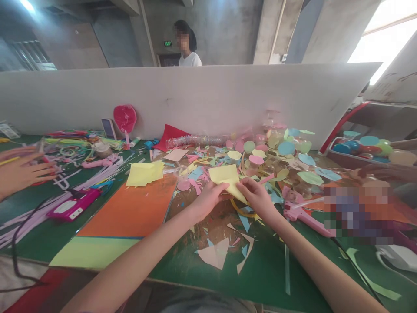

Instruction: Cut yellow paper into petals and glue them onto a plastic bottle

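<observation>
A piece of yellow paper point(224, 174) is held up between both hands over the middle of the table. My left hand point(210, 201) pinches its lower left part. With thumb and fingers closed, my right hand point(256, 198) grips the right side, where the sheet looks bent or folded. Just below lies a yellow ring-shaped handle point(239, 211), partly hidden by the hands. Further left, a stack of yellow paper point(145, 174) rests on an orange sheet point(127, 208). Paper scraps point(215, 253) in pink and blue are scattered nearer to me.
A pink glue gun point(308, 217) with its cord lies to the right. Paper circles point(286, 148) and clear plastic pieces crowd the back right. Another person's hand point(22, 169) is at the far left, near a magenta power strip point(76, 204). A white partition point(195, 100) stands behind.
</observation>
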A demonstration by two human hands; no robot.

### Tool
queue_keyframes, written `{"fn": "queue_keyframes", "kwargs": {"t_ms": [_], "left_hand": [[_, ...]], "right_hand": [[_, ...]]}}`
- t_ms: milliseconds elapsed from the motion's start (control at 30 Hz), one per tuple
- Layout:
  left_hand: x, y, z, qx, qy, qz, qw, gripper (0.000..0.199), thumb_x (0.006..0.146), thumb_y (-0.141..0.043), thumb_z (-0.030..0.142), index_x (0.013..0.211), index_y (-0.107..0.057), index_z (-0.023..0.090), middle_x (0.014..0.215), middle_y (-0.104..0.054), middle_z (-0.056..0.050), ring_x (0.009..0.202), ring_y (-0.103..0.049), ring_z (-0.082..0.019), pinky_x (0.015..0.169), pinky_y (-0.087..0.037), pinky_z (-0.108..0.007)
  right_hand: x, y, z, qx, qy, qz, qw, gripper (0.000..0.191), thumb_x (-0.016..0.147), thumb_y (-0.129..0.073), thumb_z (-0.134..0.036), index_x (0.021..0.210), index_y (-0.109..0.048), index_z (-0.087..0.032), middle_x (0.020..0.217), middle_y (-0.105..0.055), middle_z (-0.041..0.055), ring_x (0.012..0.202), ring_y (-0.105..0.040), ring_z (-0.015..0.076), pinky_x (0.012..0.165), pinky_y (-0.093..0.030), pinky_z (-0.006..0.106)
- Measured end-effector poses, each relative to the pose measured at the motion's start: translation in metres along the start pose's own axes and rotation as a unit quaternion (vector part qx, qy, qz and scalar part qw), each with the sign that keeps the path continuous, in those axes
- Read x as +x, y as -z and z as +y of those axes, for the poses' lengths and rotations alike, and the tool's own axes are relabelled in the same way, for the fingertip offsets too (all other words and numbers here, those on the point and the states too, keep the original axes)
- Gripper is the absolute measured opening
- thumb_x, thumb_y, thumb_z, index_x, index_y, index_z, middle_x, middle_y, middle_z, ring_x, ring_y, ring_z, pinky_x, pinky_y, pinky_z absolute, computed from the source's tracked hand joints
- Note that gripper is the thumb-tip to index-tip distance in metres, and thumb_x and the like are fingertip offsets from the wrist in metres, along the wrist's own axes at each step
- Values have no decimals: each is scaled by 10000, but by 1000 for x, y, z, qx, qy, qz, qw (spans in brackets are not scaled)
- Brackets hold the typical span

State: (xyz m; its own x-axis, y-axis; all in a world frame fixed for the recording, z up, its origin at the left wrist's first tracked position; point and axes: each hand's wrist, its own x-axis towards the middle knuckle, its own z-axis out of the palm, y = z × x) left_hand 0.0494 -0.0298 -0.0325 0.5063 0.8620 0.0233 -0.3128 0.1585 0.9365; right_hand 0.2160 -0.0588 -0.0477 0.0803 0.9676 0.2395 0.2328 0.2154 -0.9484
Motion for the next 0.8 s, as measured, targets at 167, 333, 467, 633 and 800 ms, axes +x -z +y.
{"fn": "queue_keyframes", "kwargs": {"t_ms": [167,333,467,633,800], "left_hand": [[-3,-2,3,13,10,15,1000,286,866,-646,247,1146,-664,191,1221,-688,-111,1080,-661,-229,953,-546,-402],[-4,-2,7,20,17,20,999,250,871,-637,228,1111,-679,170,1166,-710,-111,991,-692,-215,932,-554,-404],[-3,1,8,23,21,23,999,239,862,-638,219,1091,-683,169,1138,-724,-109,979,-695,-213,920,-550,-395],[-2,3,8,51,26,34,998,220,844,-645,233,1047,-698,168,1145,-723,-109,1004,-682,-225,852,-558,-354],[-2,4,9,88,32,27,995,229,850,-629,267,1038,-707,161,1133,-724,-113,986,-678,-222,770,-554,-310]], "right_hand": [[0,-2,-3,19,-3,6,1000,442,797,-592,-662,794,-567,-221,651,-498,-32,527,-400,123,467,-328,256],[2,-3,-8,11,-14,-5,1000,475,769,-592,-689,787,-573,-215,644,-485,-30,532,-372,122,469,-289,257],[7,-3,-11,5,-24,-16,1000,506,745,-598,-708,767,-574,-204,633,-458,-35,537,-345,115,479,-263,255],[10,-3,-8,2,-37,-26,999,521,722,-613,-722,736,-560,-204,612,-449,-37,540,-353,115,485,-263,251],[9,-1,-5,0,-28,-17,999,537,716,-605,-737,722,-573,-201,603,-439,-35,533,-352,117,465,-269,247]]}}
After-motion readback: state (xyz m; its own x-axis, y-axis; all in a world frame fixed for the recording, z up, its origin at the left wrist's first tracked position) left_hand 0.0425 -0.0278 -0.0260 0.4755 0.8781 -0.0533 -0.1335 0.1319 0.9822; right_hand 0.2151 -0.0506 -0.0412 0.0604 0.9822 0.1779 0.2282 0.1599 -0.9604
